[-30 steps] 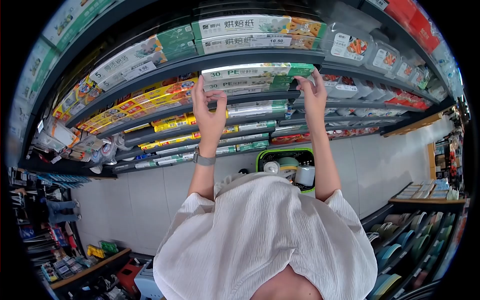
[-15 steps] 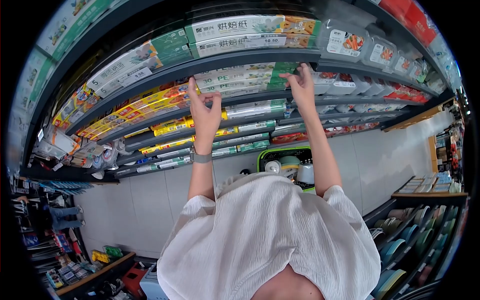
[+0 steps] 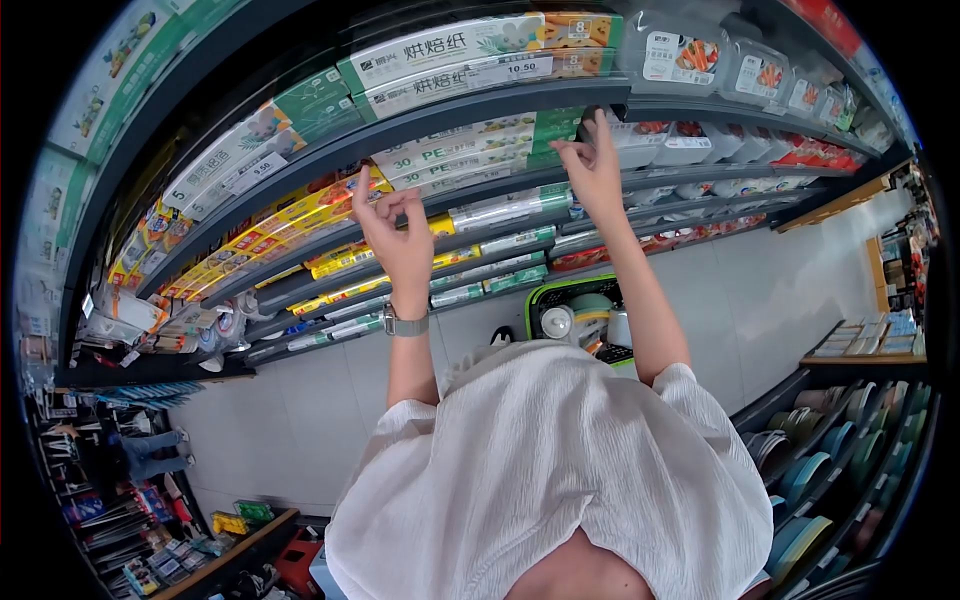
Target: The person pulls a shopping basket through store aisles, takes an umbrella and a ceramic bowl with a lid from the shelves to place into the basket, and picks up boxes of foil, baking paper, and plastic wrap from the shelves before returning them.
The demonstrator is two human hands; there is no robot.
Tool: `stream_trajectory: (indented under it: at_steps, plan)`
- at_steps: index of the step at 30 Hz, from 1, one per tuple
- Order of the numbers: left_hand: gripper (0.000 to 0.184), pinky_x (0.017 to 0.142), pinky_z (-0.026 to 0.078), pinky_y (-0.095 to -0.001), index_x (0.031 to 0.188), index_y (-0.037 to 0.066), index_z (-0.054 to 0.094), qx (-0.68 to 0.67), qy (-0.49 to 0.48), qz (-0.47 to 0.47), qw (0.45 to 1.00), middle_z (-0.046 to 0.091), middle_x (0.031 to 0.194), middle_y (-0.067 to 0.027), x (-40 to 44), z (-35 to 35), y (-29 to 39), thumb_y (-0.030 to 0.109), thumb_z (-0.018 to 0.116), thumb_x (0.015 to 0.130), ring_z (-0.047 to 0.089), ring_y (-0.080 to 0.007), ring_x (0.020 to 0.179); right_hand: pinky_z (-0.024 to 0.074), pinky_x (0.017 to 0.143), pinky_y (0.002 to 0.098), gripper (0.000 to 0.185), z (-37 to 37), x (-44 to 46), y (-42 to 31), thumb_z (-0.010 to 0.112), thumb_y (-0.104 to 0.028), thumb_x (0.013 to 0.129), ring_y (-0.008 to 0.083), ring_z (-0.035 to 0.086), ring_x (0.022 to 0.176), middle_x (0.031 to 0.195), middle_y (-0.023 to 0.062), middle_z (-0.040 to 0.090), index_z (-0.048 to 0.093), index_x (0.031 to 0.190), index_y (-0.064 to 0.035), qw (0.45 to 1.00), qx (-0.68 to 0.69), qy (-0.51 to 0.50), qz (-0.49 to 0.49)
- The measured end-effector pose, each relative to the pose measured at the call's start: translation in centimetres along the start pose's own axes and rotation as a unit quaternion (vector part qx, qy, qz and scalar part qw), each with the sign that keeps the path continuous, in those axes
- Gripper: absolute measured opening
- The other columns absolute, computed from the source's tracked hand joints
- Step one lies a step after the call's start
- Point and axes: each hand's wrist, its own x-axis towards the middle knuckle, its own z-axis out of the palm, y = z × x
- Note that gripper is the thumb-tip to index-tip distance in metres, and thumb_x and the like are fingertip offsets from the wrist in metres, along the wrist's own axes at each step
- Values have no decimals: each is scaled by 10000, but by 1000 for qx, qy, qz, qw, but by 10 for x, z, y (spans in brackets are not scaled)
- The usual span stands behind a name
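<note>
Several long white and green "PE" boxes (image 3: 460,155) lie stacked on a dark shelf. At their left end is my left hand (image 3: 398,240), its index finger stretched up against the stack and the other fingers curled, nothing seen in them. My right hand (image 3: 597,180) is at the green right end, index finger pointing up and thumb apart, with no object in it. Yellow boxes (image 3: 290,230) adjoin the stack on the left. On the shelf above sit white boxes with Chinese print (image 3: 430,45) and a 10.50 price tag (image 3: 522,68).
A black and green basket (image 3: 540,295) with dishes stands on the floor under my right arm. Clear food containers (image 3: 685,60) fill the shelves at right. Bowls and plates (image 3: 800,480) are racked at lower right. Another person's legs (image 3: 155,455) show at left.
The top PE box has gone back under the upper shelf's edge, into line with the stack. Both hands have shifted slightly left in view, and the view has turned a little.
</note>
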Motion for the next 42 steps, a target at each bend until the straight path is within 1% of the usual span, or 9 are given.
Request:
stream_trajectory:
  at_steps: [7, 14, 25, 29, 33, 34, 35, 37, 42]
  plan:
    - [326, 767, 533, -275, 1301, 12, 547, 8, -45, -81, 996, 705, 1100, -102, -55, 3, -37, 24, 614, 982, 679, -140, 865, 553, 763, 294, 449, -35, -77, 37, 664, -27, 910, 178, 699, 935, 1269, 161, 618, 545, 1341, 19, 996, -86, 8, -5]
    - [497, 857, 561, -377, 1225, -38, 639, 203, -587, -264, 738, 746, 1053, -205, -173, -27, -223, 361, 702, 937, 728, -317, 968, 552, 760, 353, 294, -131, -207, 164, 678, -166, 890, 223, 705, 803, 909, 153, 723, 687, 1124, 11, 940, -217, 128, 228]
    - [376, 693, 602, -356, 1115, -83, 685, 162, -669, -458, 563, 743, 942, -176, -267, -90, -362, 244, 675, 928, 743, -261, 824, 624, 580, 434, 295, -205, -640, 191, 578, -170, 941, 346, 740, 764, 940, 242, 706, 622, 1069, 92, 481, -91, 393, 779]
    - [298, 678, 611, -352, 1034, -97, 677, 179, -772, -335, 510, 737, 925, -182, -264, -100, -392, 174, 635, 917, 732, -257, 786, 619, 569, 434, 328, -161, -674, 127, 595, -148, 927, 352, 704, 674, 935, 269, 700, 611, 1063, 150, 508, -59, 384, 769]
    - [254, 595, 568, -318, 1038, -52, 673, 231, -610, -578, 490, 722, 913, -169, -286, -91, -448, 179, 609, 952, 717, -238, 712, 597, 553, 407, 337, -151, -677, 137, 616, -171, 924, 334, 729, 670, 900, 245, 714, 635, 1038, 145, 525, -14, 359, 771]
    - [256, 579, 555, -313, 1058, -35, 666, 96, -834, -220, 497, 720, 914, -155, -265, -91, -468, 196, 598, 972, 711, -218, 696, 591, 550, 397, 335, -158, -676, 149, 622, -178, 923, 325, 740, 680, 896, 237, 720, 645, 1030, 138, 537, -11, 347, 768]
    - [256, 579, 555, -313, 1058, -35, 666, 99, -839, -218, 489, 720, 914, -155, -263, -77, -456, 196, 598, 972, 711, -218, 696, 587, 544, 388, 331, -168, -666, 155, 623, -179, 921, 316, 750, 699, 896, 228, 726, 649, 1027, 134, 555, -14, 333, 762]
    - [275, 578, 546, -308, 1084, -26, 660, 204, -643, -508, 535, 724, 921, -143, -246, -39, -406, 221, 599, 980, 704, -202, 685, 583, 553, 356, 320, -191, -641, 170, 622, -188, 931, 281, 754, 704, 901, 202, 739, 659, 1065, 100, 584, -30, 309, 750]
    - [268, 601, 526, -281, 1091, -11, 659, 226, -635, -486, 557, 728, 935, -136, -228, 3, -348, 229, 572, 1009, 705, -177, 722, 594, 600, 357, 315, -276, -590, 247, 654, -179, 887, 237, 757, 708, 877, 172, 749, 688, 1075, 72, 648, -144, 278, 694]
